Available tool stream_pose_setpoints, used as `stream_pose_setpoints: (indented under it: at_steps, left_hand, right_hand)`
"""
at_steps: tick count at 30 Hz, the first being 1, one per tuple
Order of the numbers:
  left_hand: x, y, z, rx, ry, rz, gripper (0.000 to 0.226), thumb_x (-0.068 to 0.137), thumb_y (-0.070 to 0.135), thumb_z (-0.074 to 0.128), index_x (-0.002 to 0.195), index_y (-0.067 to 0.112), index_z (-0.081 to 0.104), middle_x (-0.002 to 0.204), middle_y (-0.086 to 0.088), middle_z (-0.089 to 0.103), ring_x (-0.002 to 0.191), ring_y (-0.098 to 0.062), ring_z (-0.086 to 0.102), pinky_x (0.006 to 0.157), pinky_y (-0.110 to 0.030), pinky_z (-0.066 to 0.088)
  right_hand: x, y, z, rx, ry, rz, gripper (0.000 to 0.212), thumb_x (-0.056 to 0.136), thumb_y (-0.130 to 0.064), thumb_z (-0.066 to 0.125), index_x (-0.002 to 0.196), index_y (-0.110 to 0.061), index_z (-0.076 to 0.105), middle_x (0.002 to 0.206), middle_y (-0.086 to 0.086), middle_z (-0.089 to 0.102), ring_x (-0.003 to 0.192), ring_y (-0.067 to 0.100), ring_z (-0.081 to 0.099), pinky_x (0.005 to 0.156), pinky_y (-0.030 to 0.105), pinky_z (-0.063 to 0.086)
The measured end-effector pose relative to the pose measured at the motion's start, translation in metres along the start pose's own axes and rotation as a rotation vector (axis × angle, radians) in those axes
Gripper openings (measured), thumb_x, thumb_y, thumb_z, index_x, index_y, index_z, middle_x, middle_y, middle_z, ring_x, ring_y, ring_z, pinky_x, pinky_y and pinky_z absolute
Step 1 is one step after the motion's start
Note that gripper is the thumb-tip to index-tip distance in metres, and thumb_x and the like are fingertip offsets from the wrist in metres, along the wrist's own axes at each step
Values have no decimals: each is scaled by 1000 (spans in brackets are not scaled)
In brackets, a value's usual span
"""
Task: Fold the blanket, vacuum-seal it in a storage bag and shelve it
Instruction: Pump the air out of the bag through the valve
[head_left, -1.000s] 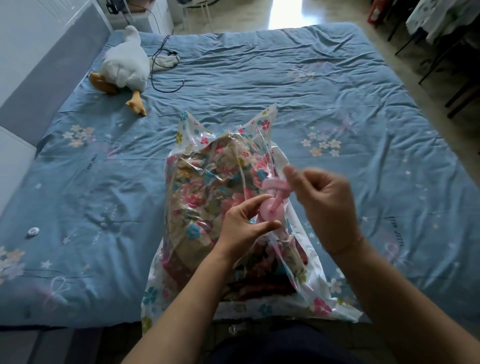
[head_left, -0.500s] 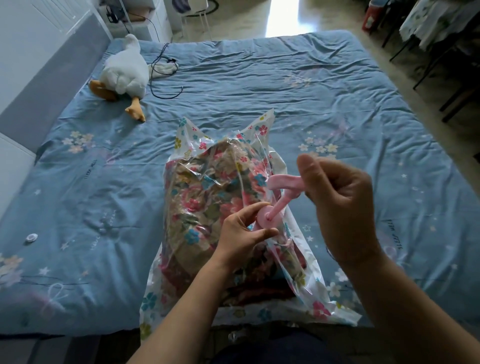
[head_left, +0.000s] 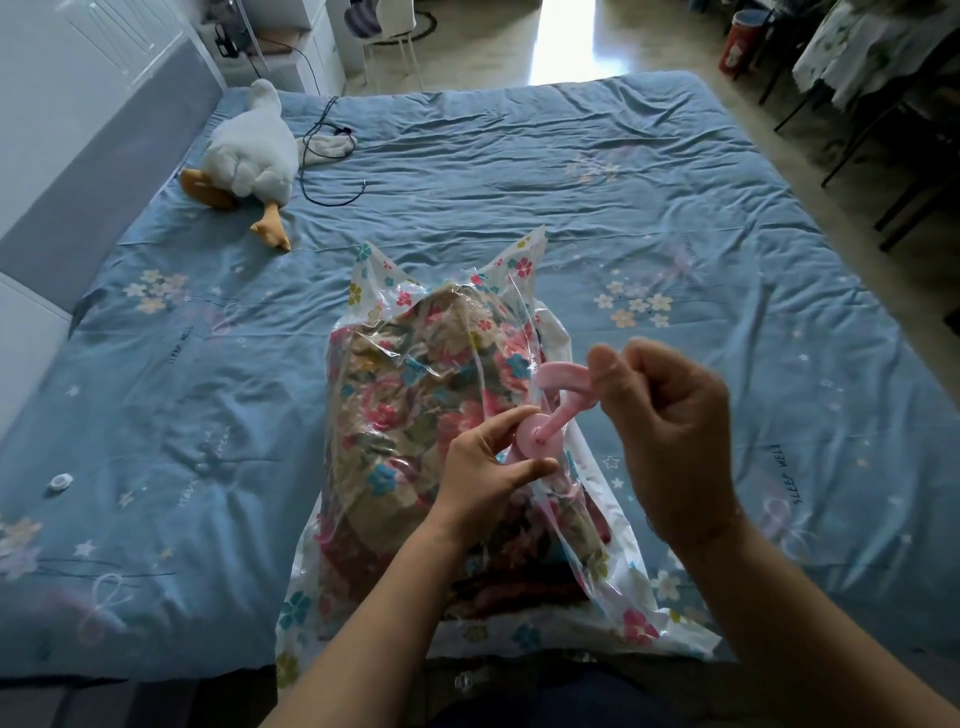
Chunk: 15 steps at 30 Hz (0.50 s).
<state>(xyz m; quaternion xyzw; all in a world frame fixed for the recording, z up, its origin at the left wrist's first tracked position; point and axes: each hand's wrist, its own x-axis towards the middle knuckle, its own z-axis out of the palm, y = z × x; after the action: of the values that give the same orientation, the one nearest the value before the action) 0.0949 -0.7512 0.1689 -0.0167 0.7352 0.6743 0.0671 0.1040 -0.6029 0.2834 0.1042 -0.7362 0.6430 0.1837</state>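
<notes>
- On blue flower-print bedsheet (head_left: 623, 182), at edge nearest person: clear plastic storage bag w/ flower-print border (head_left: 524, 265), lying flat, far corners sticking up.
- Folded multicolour floral blanket (head_left: 410, 395) is inside bag, fills most of it, so fold + bagging look done.
- Pink plastic T-handle pump w/ round disc base (head_left: 558, 400) sits on bag's right side, approx mid-length.
- Left hand (head_left: 483, 467): thumb + fingers curled round disc, holding it against bag.
- Right hand (head_left: 670, 415): thumb + fingers pinch T-handle top, rest curled.
- Bag film loose and puffy, so air prob not out yet; sealing step in hand, shelving left. Can't tell if bag mouth is zipped.
- Far left beyond bag: white plush goose w/ orange feet (head_left: 249, 156), black cable (head_left: 322, 150) beside it. Small white round cap (head_left: 58, 483) left of bag, well apart.
- Beyond bag, off the bed: white chair (head_left: 395, 36), red bin (head_left: 737, 41). Grey padded headboard (head_left: 104, 156) far left.
</notes>
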Motion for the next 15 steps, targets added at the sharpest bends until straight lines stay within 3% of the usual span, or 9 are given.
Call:
stream_pose_setpoints:
  at_steps: [2,4,7,10,12,14,15]
  left_hand:
    - [1,4,3,18,-24,20,64,65,16,88,124,10,64,119,-5,70,111,-19,67,99,-46,52]
    - [0,6,4,22,-35,33,58,68,10,86,123,7,65,117,-4,71,110,-17,67,98,-44,53]
    - [-1,4,2,-5,-20,16,61,69,13,86,125,9,64,121,-5,69,114,-18,66,100,-45,51]
    - [0,0,0,-14,14,-3,61,67,10,86,122,20,63,120,-5,69,113,-16,66,101,-41,51]
    - [0,-1,0,-21,14,1,62,67,14,87,124,19,63,121,-4,69,114,-17,65,102,-42,51]
    - [-2,0,2,-25,8,14,66,66,20,88,127,12,63,123,-4,69,115,-18,65,102,-45,50]
    - [-2,0,3,-16,4,19,64,67,19,87,126,12,63,122,-3,69,115,-17,65,101,-44,50]
  right_hand:
    - [-12,24,2,-130,-53,98,72,87,-57,54,59,10,49,47,13,41,45,4,32,45,22,28]
    - [-18,44,5,-259,-146,222,84,81,-76,46,60,4,57,46,3,38,46,6,31,46,28,28]
    - [-8,36,3,-209,-138,202,68,88,-57,58,65,6,65,43,-3,41,42,5,32,45,23,27]
    - [9,-7,0,59,-42,33,54,92,-33,60,68,15,62,42,-6,42,42,5,31,46,19,27]
    - [10,-13,2,65,-25,-22,59,91,-35,58,65,18,56,45,2,45,44,12,38,46,24,31]
    - [-3,7,6,-25,-53,64,68,90,-47,57,65,17,53,52,15,56,51,19,57,46,31,42]
    - [-10,23,7,-80,-87,140,75,87,-59,56,65,13,55,54,13,59,52,19,57,47,32,43]
